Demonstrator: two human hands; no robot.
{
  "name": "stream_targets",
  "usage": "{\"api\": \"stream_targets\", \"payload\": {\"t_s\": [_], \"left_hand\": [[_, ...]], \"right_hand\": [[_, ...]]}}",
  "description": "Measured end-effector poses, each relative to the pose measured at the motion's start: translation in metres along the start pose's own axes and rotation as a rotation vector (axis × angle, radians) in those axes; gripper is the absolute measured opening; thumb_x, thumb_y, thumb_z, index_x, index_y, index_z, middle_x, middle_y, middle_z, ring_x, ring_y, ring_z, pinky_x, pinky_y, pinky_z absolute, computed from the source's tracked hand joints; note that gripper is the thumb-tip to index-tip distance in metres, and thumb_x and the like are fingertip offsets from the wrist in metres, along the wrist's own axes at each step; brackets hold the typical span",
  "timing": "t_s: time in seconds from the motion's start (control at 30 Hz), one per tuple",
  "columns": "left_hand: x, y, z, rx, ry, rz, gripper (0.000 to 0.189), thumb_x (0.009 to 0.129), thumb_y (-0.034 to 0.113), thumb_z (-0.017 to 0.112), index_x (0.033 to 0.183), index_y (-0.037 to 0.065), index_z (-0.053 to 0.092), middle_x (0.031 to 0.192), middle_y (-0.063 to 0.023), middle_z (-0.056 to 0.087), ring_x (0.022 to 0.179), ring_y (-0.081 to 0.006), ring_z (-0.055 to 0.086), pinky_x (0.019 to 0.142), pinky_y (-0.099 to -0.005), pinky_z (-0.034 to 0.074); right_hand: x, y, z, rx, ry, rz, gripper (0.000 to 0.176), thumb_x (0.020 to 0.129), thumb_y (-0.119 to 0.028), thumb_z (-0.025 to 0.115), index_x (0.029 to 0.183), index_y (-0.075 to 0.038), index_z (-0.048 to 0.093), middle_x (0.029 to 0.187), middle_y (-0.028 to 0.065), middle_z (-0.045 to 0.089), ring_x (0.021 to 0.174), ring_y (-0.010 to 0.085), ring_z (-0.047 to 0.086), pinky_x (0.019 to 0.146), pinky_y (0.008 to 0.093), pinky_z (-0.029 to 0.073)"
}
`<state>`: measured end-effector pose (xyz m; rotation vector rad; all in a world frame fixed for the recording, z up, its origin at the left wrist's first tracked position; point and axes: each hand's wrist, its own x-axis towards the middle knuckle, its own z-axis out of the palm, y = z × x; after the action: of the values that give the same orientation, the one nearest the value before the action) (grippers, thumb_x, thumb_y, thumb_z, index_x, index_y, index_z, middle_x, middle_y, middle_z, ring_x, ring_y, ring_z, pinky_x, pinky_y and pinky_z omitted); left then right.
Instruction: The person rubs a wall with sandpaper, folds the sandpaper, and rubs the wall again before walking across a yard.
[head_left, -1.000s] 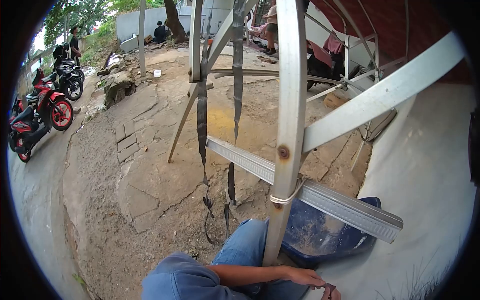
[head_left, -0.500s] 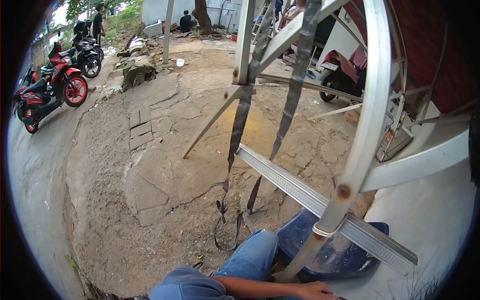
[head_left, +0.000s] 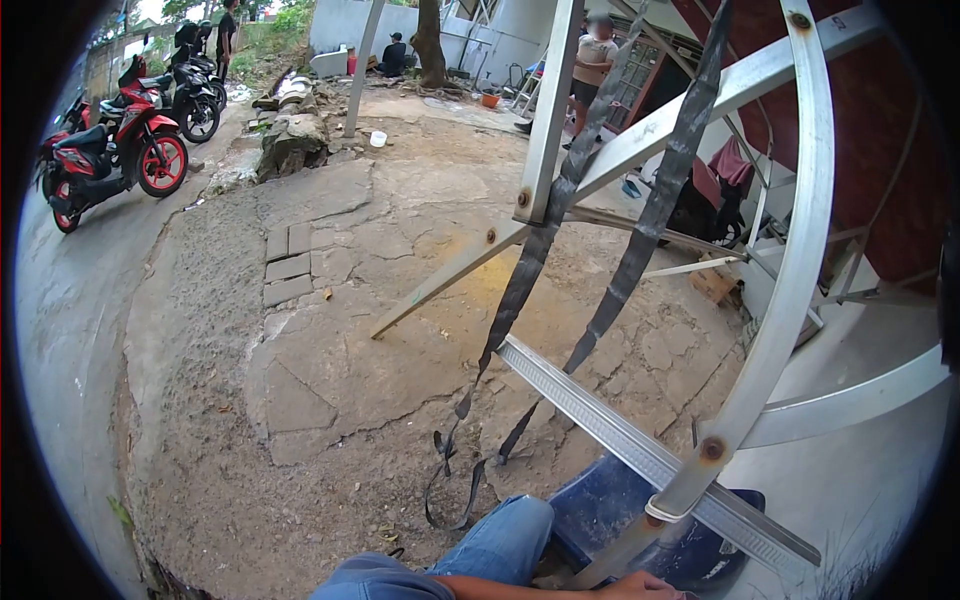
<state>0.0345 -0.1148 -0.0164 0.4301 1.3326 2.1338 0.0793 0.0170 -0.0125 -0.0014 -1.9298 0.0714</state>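
My left hand (head_left: 645,586) is at the bottom edge, just right of the foot of a metal frame leg (head_left: 615,552). Its fingers look bent and closed; the frame edge cuts them off, so what they hold cannot be made out. My right hand is out of view. A ridged metal step (head_left: 600,410) slants across the leg, with a pale tie (head_left: 665,512) around the leg beside it. Under the step sits a blue plastic seat (head_left: 590,510). Two dark straps (head_left: 530,265) hang from above, and their loose ends lie on the ground.
Curved metal tubing (head_left: 800,230) rises at the right, and a brace (head_left: 440,285) slopes leftward over cracked paving (head_left: 300,370). Motorbikes (head_left: 110,160) stand at the left. A person (head_left: 595,60) stands at the back; others are farther off. My knee (head_left: 510,535) is below.
The view has shifted, so the metal frame and straps appear farther right and lower. The standing person at the back shows more fully. My left hand stays near the leg.
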Motion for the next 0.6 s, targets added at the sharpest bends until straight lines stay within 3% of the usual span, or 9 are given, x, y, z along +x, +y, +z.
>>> {"api": "stream_targets", "payload": {"t_s": [0.07,0.13,0.23,0.3,0.4,0.5,0.6], "left_hand": [[0.006,-0.007,0.000,0.028,0.004,0.008,0.034,0.087,0.032,0.060,0.112,0.010,0.067,0.102,-0.0076,0.068,0.093,-0.0164,0.060,0.083,-0.0318,0.047],[0.026,-0.036,0.002,0.038,0.113,0.277,0.028,0.084,0.027,0.066,0.098,0.002,0.069,0.087,-0.0100,0.071,0.078,-0.0153,0.064,0.069,-0.0328,0.049],[0.028,-0.037,0.004,-0.117,0.215,0.210,0.031,0.081,0.027,0.071,0.098,0.001,0.070,0.089,-0.0078,0.071,0.081,-0.0129,0.063,0.072,-0.0313,0.049],[0.026,-0.036,0.000,-0.115,0.229,0.245,0.032,0.081,0.029,0.071,0.098,0.001,0.070,0.089,-0.0072,0.071,0.081,-0.0126,0.063,0.074,-0.0310,0.049],[0.019,-0.026,0.000,-0.153,0.247,0.260,0.035,0.081,0.031,0.071,0.099,0.001,0.070,0.089,-0.0064,0.071,0.082,-0.0126,0.062,0.076,-0.0305,0.049],[0.017,-0.023,0.000,-0.188,0.247,0.244,0.036,0.079,0.032,0.073,0.098,0.001,0.070,0.089,-0.0060,0.070,0.084,-0.0133,0.062,0.077,-0.0305,0.049],[0.016,-0.023,0.002,-0.126,0.277,0.242,0.034,0.079,0.030,0.072,0.097,0.002,0.070,0.088,-0.0073,0.070,0.082,-0.0158,0.064,0.076,-0.0317,0.049]], "right_hand": [[0.008,-0.012,0.003,0.022,0.021,0.006,0.024,0.083,-0.019,0.070,0.067,-0.003,0.064,0.061,0.0073,0.060,0.051,0.0228,0.056,0.046,0.0316,0.045],[0.009,-0.017,0.006,0.037,0.040,0.021,0.024,0.084,-0.018,0.070,0.065,-0.003,0.063,0.062,0.0077,0.060,0.051,0.0229,0.056,0.046,0.0310,0.045],[0.008,-0.020,0.014,0.098,0.044,0.053,0.018,0.083,-0.013,0.070,0.069,-0.004,0.062,0.064,0.0077,0.061,0.051,0.0221,0.057,0.045,0.0299,0.047],[0.016,-0.024,0.021,-0.078,0.187,-0.392,0.013,0.081,-0.010,0.071,0.075,-0.006,0.061,0.065,0.0066,0.062,0.053,0.0206,0.059,0.045,0.0297,0.048],[0.014,-0.037,0.019,-0.016,0.098,-0.264,0.012,0.080,-0.008,0.071,0.079,-0.007,0.059,0.069,0.0052,0.063,0.056,0.0202,0.061,0.047,0.0307,0.051],[-0.018,-0.009,0.032,-0.074,0.208,-0.350,0.019,0.080,-0.017,0.074,0.080,-0.003,0.061,0.073,0.0074,0.064,0.059,0.0202,0.061,0.051,0.0297,0.052],[-0.034,-0.002,0.029,0.053,0.159,-0.262,0.018,0.082,-0.016,0.071,0.082,0.000,0.063,0.074,0.0090,0.065,0.056,0.0182,0.058,0.049,0.0293,0.048]]}}
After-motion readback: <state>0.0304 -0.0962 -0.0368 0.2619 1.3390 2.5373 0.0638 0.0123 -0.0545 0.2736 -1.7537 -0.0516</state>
